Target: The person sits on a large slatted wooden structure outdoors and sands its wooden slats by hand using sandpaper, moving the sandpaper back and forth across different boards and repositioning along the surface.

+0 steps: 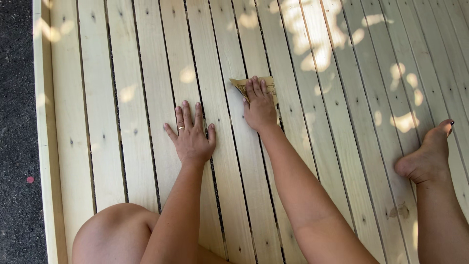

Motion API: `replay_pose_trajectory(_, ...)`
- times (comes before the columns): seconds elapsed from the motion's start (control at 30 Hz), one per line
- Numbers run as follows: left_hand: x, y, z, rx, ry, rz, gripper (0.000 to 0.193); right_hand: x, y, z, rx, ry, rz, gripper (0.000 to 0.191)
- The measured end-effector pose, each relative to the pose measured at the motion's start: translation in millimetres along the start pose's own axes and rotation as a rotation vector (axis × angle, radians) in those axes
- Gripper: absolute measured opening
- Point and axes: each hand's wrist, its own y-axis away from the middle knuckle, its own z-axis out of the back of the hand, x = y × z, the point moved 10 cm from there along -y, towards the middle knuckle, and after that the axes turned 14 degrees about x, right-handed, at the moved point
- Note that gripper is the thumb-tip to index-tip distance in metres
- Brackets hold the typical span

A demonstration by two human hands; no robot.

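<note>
Head view: the right hand lies flat, fingers extended, pressing a tan sheet of sandpaper against a pale slat of the wooden deck. The left hand rests just left of it, palm down, fingers spread, holding nothing. A bare foot rests at the right.

Deck boards: pale cream pine, showing dark knots and screw dots, dappling with bright sun patches at upper right. Sandpaper sheet: tan-yellow, showing dark print. Ring: gold. Pavement at left: running dark grey.
</note>
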Motion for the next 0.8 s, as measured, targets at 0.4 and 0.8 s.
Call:
replay_pose_trajectory(0.4, 0.5, 50.4, -26.2, -0.118, 0.130, -0.063, 0.064, -63.9, 298.7, -124.9, 0.085, -0.103, -0.033, 0.077)
replay_pose_trajectory(0.8, -61.8, 133.6, -86.3, -0.018, 0.119, -0.104, 0.064, -47.4, 150.4, -68.8, 0.001, -0.109, -0.068, 0.068)
